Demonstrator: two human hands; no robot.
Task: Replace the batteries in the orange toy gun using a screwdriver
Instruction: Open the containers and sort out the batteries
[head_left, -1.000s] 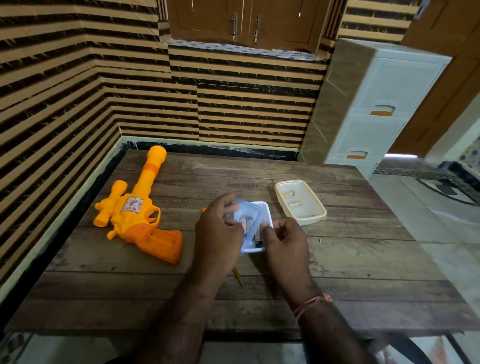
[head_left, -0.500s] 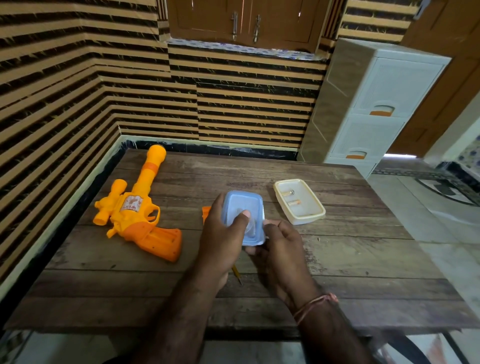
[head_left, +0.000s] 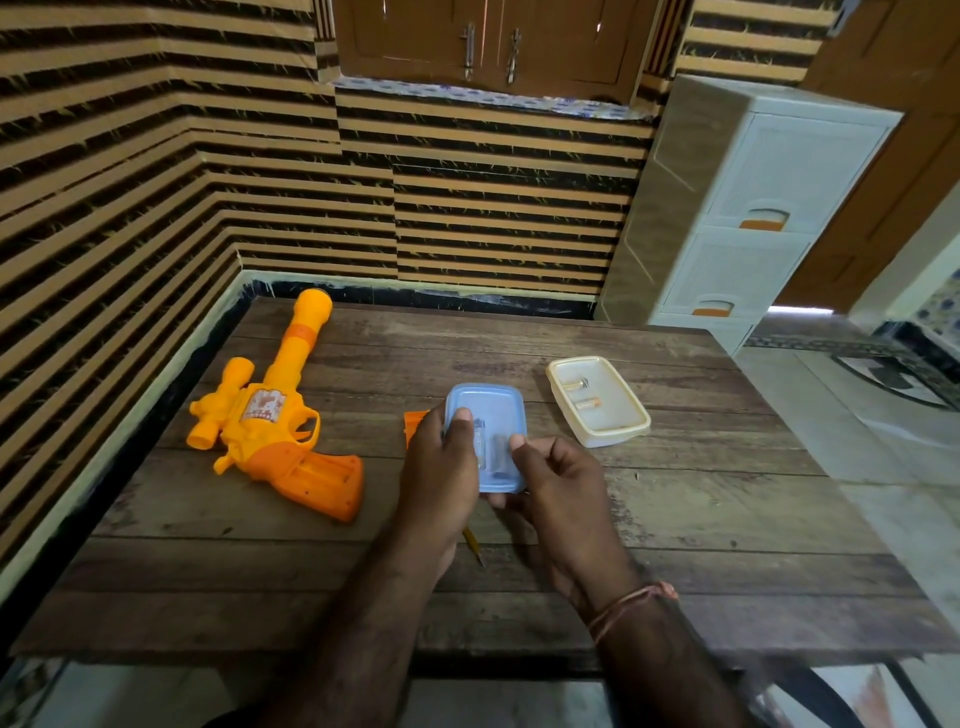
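I see both my left hand and right hand grasping the blue-lidded box above the desk, fingers curled around it, 2 batteries inside.

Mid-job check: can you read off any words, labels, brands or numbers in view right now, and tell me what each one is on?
None can be read.
Sticker on the orange toy gun: a red and white print, too blurred to read.
Batteries under the blue lid that the left hand and right hand hold: no print legible.
Two batteries in the cream tray: too small to read.
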